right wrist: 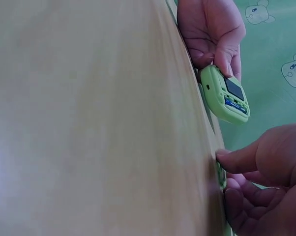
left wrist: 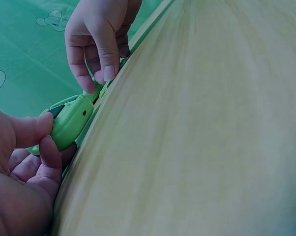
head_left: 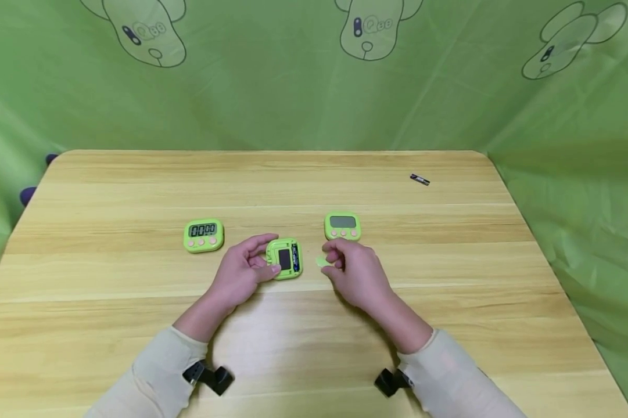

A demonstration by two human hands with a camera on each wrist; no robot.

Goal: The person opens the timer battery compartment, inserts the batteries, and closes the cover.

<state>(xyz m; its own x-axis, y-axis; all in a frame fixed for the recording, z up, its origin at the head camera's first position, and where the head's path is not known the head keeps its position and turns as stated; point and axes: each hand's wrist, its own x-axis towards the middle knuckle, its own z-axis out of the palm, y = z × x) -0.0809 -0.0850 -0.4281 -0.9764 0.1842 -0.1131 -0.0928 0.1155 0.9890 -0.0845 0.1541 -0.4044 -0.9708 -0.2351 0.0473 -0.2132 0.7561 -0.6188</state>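
Note:
My left hand (head_left: pixel 240 270) grips a green digital timer (head_left: pixel 298 264), back side up, with the thumb across its dark panel. The timer's battery compartment is uncovered and one AAA battery (head_left: pixel 295 257) lies in it. Beside it, my right hand (head_left: pixel 359 274) has its thumb and curled fingers at a small light-green battery cover (head_left: pixel 321 261), pinching it low over the table. In the right wrist view the thumb and fingertips stand on either side of a green piece (right wrist: pixel 221 174), partly hidden by the hand.
A second green timer (head_left: pixel 203 235), reading 00:00, lies face up to the left. Just beyond my right hand is a third timer (head_left: pixel 342 224) with a blank screen. A loose dark battery (head_left: pixel 420 179) rests at the table's (head_left: pixel 136 348) back right.

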